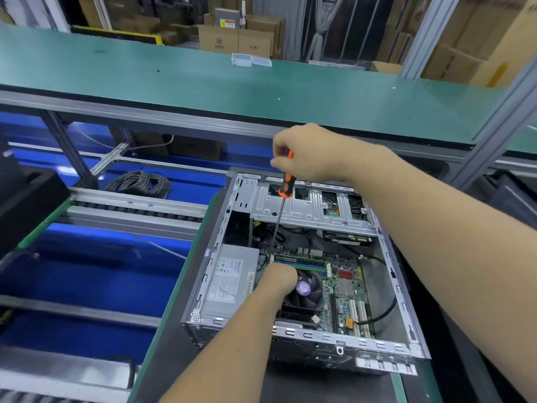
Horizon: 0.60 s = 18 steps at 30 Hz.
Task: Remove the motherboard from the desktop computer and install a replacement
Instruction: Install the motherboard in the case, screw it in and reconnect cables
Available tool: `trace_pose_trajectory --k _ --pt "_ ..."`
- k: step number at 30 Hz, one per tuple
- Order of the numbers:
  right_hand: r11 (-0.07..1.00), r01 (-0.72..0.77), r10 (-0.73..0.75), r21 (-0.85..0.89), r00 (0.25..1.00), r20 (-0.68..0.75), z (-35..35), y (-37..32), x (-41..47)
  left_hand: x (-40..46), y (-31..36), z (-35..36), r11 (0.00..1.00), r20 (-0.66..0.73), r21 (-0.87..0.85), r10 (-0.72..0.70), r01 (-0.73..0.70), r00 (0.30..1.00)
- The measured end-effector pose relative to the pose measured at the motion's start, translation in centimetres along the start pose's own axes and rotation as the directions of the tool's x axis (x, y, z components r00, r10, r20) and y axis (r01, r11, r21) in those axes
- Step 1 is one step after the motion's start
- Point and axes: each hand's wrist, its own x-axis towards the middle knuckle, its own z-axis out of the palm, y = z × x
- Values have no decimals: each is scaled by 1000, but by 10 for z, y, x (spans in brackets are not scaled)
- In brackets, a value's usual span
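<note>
Left hand (277,276) on motherboard (343,283); screwdriver (280,213) near-upright

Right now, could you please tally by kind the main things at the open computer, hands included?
Hands: 2, the left hand and the right hand
Screwdriver: 1
Computer case: 1
Motherboard: 1
Power supply: 1
Cooling fan: 1
Total: 7

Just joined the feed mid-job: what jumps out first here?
The open desktop case at centre-right, with the green motherboard exposed inside. The right hand grips an orange-and-black screwdriver from above, its long shaft reaching down to the board's far-left corner. The left hand rests by the CPU fan, beside the silver power supply.
</note>
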Motion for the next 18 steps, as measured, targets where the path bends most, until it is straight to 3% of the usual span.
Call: trace_pose_trajectory --k 3,5,7,9,11,16,18 --pt "995 46 -49 93 999 24 -4 4 -1 0 0 -2 1000 19 26 12 -13 1000" --pt "987 28 -35 158 999 39 -5 7 -2 -4 -1 0 969 29 234 75 -79 997" --pt "987 -26 22 161 999 27 -3 8 0 -8 1 6 815 25 562 155 -142 988" --pt "993 -88 89 82 996 -4 2 7 3 -12 5 12 627 19 762 230 -163 973" --pt "996 -80 80 41 997 -16 3 6 5 -13 10 16 529 27 833 253 -162 967" --pt "987 33 -27 156 999 -40 0 3 1 -9 15 14 367 59 917 259 -155 964" --pt "994 -14 19 104 998 -53 4 2 3 -12 13 16 359 53 920 278 -155 959"
